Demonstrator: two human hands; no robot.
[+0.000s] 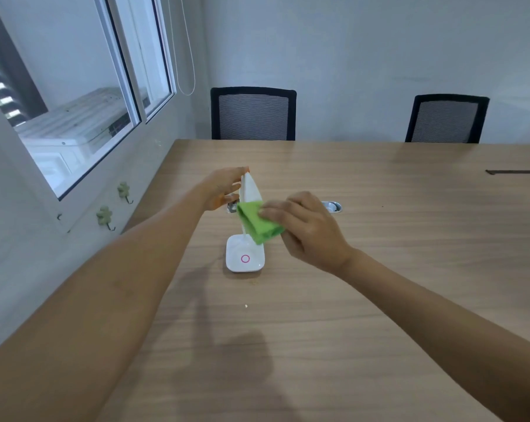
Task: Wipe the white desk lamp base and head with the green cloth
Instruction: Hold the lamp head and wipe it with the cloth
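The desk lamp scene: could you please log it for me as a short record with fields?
lamp head: white lamp head, raised upright above its base
lamp base: white lamp base with a pink ring, on the wooden table
cloth: folded green cloth, pressed against the lamp's lower head
left hand: left hand steadies the head's top
right hand: right hand holds the cloth
background: two black chairs by the far edge

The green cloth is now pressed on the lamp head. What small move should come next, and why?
Probably slide the right hand with the green cloth upward along the lamp head. The cloth covers only its lower part, the white upper part is still bare, and the left hand steadies the tip. The lamp base with its pink ring can follow.
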